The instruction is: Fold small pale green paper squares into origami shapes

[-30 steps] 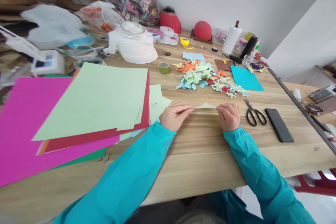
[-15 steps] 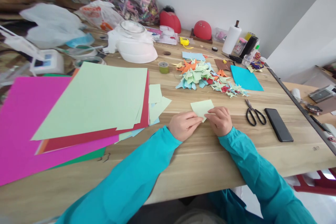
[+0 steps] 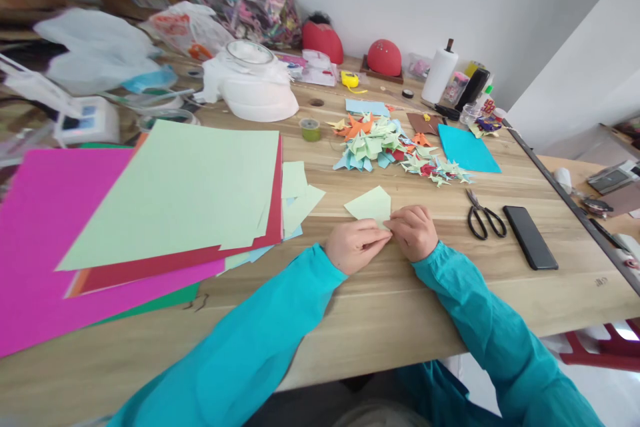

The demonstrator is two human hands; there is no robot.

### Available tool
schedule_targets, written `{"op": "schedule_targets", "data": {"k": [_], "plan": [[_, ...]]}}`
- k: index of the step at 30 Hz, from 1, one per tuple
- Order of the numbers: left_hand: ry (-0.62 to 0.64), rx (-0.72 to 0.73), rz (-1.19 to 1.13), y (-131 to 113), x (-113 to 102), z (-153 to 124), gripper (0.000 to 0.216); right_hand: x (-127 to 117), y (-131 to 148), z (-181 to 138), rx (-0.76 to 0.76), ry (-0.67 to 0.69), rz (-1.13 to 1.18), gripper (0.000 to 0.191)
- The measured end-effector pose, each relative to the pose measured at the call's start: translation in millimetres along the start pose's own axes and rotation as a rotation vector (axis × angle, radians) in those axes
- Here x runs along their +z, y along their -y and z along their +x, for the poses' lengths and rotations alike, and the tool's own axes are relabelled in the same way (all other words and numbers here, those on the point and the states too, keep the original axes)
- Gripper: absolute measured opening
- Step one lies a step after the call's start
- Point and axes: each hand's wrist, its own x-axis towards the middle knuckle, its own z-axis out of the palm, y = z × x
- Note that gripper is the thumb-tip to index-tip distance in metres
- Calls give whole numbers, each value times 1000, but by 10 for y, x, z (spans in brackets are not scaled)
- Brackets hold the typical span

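Note:
A small piece of pale green paper (image 3: 371, 204) lies at the middle of the table, its near corner between my hands. My left hand (image 3: 357, 243) is closed, its fingers pinching that paper's lower edge. My right hand (image 3: 413, 232) meets it from the right, thumb and fingertips pinched on the same corner. The fingers hide the near part of the paper. Beyond it is a heap of folded paper pieces (image 3: 373, 143) in green, blue, orange and red.
Large coloured sheets (image 3: 175, 193) are stacked at left, with smaller green pieces (image 3: 303, 207) beside them. Black-handled scissors (image 3: 484, 217) and a phone (image 3: 530, 238) lie at right. Farther back are a turquoise sheet (image 3: 469, 149), a tape roll (image 3: 310, 129) and a yellow tape measure (image 3: 349, 79).
The green paper has turned and shifted left, so a pointed corner now faces left. My fingertips have come closer together at its near corner.

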Motion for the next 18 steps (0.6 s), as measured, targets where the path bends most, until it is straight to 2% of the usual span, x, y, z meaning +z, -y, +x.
{"op": "schedule_targets", "data": {"k": [18], "plan": [[92,-36,-34,-30,4,-2,23,38,-1,-16,8,53,-5,16]]}}
